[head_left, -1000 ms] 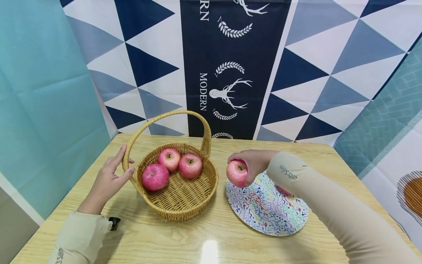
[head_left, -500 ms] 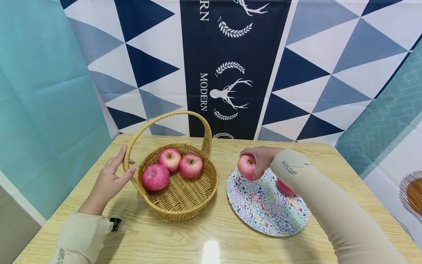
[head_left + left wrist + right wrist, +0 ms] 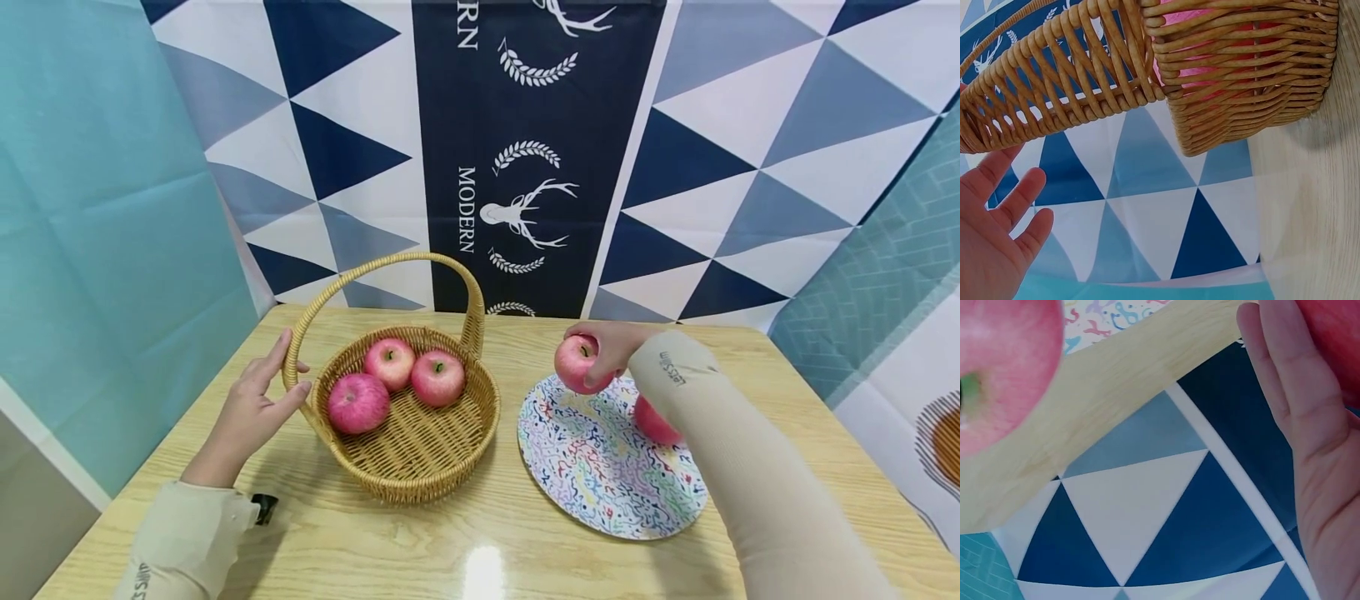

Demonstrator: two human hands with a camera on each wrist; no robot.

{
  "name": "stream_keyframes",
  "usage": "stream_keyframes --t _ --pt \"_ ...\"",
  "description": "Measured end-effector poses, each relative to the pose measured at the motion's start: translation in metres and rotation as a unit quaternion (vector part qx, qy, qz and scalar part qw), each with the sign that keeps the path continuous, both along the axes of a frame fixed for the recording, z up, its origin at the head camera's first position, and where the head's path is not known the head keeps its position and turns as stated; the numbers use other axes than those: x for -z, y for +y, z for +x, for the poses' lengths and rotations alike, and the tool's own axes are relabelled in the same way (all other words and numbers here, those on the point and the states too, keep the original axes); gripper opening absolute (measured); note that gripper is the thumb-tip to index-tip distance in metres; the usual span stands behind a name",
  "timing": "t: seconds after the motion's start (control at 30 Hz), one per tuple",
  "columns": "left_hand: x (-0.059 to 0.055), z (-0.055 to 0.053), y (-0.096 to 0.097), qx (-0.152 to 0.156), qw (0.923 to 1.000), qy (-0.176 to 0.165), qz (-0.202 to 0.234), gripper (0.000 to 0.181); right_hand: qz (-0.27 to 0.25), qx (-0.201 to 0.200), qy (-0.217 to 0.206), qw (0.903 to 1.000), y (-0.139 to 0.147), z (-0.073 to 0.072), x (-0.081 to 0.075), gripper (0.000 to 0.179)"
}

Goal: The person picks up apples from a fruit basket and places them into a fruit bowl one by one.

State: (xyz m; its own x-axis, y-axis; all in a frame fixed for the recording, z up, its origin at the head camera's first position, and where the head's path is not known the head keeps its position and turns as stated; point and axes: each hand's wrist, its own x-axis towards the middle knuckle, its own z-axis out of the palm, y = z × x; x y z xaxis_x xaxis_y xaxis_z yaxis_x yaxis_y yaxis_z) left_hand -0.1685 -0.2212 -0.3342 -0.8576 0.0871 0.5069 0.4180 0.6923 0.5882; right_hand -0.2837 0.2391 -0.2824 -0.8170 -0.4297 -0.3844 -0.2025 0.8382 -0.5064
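Note:
My right hand grips a pink apple above the back of the patterned round plate. That held apple shows partly at the upper right of the right wrist view. A second apple sits on the plate's right side, partly hidden by my sleeve. Left of the plate stands a wicker basket with three apples inside. My left hand is at the left side of the basket handle; in the left wrist view its fingers are spread and mostly straight, one reaching behind the handle.
The light wooden table ends at a patterned cloth backdrop. A teal cloth hangs on the left. The arched handle rises well above the basket. A small black piece sticks out beside the left cuff.
My right hand has moved right and slightly back with its apple, from the plate's left edge to above the plate's back. More of the plate's apple shows. My left hand stays at the handle.

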Motion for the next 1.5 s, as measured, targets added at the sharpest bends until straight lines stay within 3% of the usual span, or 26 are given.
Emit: stream_keyframes --t 0.27,0.57,0.83,1.03,1.23,1.5 --pt "0.002 -0.002 0.004 0.011 0.9994 0.012 0.032 0.071 0.008 0.038 -0.008 0.9992 0.011 -0.005 0.019 0.088" --pt "0.003 -0.002 0.004 0.009 0.9992 0.026 0.028 0.070 0.011 0.017 0.009 0.9998 0.011 -0.004 0.032 0.088" --pt "0.002 -0.002 0.002 0.004 0.9996 0.021 0.018 0.071 0.023 0.036 0.003 0.9991 0.012 -0.006 0.045 0.092" --pt "0.000 -0.002 0.003 0.006 0.9998 0.009 0.018 0.072 0.013 0.029 0.007 0.9995 0.010 -0.004 0.051 0.089" --pt "0.006 -0.004 0.001 0.002 0.9994 0.016 0.032 0.072 0.017 0.017 0.030 0.9993 0.006 0.000 0.053 0.085" --pt "0.003 -0.001 0.003 0.000 0.9996 0.011 0.025 0.070 0.019 0.034 0.031 0.9988 0.004 -0.003 0.061 0.087"
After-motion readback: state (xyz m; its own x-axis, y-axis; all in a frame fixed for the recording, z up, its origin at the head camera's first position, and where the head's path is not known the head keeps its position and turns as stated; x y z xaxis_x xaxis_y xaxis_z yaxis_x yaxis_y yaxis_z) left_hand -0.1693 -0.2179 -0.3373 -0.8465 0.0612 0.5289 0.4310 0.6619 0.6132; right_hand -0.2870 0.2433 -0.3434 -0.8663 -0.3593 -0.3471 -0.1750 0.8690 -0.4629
